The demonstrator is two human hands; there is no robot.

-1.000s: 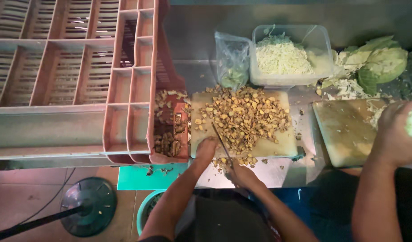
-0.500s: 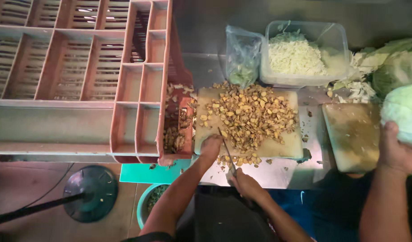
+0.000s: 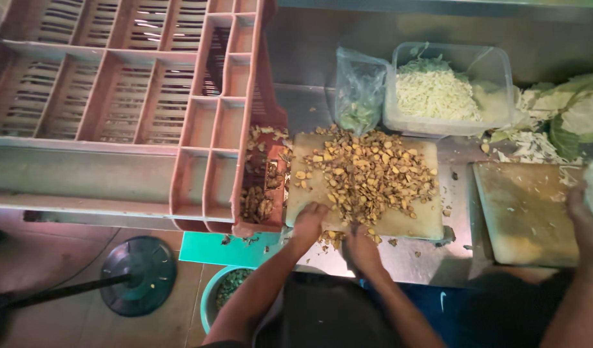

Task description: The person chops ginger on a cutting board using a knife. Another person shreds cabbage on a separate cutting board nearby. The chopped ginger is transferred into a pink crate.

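We see left hand point(image 3: 308, 222) curled, pressing board point(image 3: 412, 222) edge to steady it; right hand point(image 3: 361, 248) fisted on knife handle just beside, chopping pile point(image 3: 370, 174) heaped mid-board.

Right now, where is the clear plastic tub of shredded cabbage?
In the head view, the clear tub of shredded cabbage stands at the back right of the steel counter, just behind the cutting board, between a small plastic bag and cabbage leaves.

Single head view, steep downward, fairly high above cutting board point(image 3: 367, 187).
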